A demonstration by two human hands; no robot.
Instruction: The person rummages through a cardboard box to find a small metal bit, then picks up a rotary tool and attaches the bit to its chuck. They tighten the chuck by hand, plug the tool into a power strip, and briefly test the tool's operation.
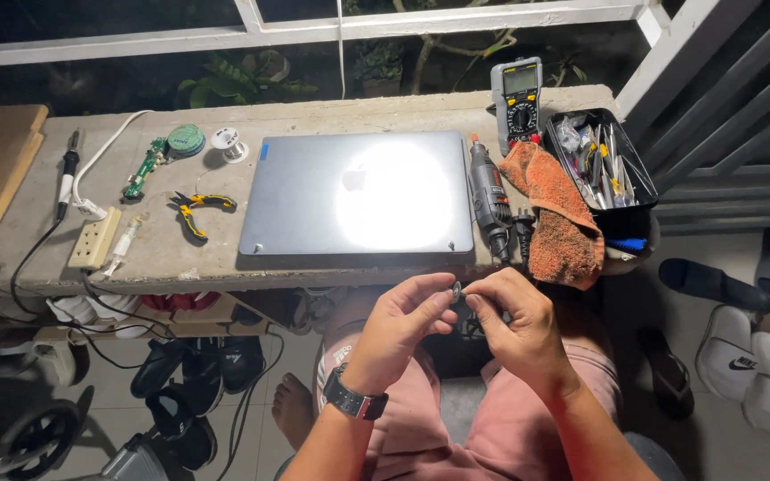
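Observation:
My left hand [398,325] and my right hand [514,321] meet above my lap, just below the bench edge. Between their fingertips they pinch a tiny dark part [457,289], too small to identify. A black watch sits on my left wrist. On the concrete bench [180,258] in front of me lies a closed silver laptop [358,194], glaring under the light. A black rotary tool [490,196] lies along the laptop's right side.
An orange rag [561,214], a black tray of small tools [599,160] and a multimeter [516,93] sit at the right. Left of the laptop are yellow-handled pliers [193,209], a solder spool [229,142], a green circuit board [144,169], a soldering iron [69,169] and a power strip [94,237]. Shoes and sandals lie on the floor.

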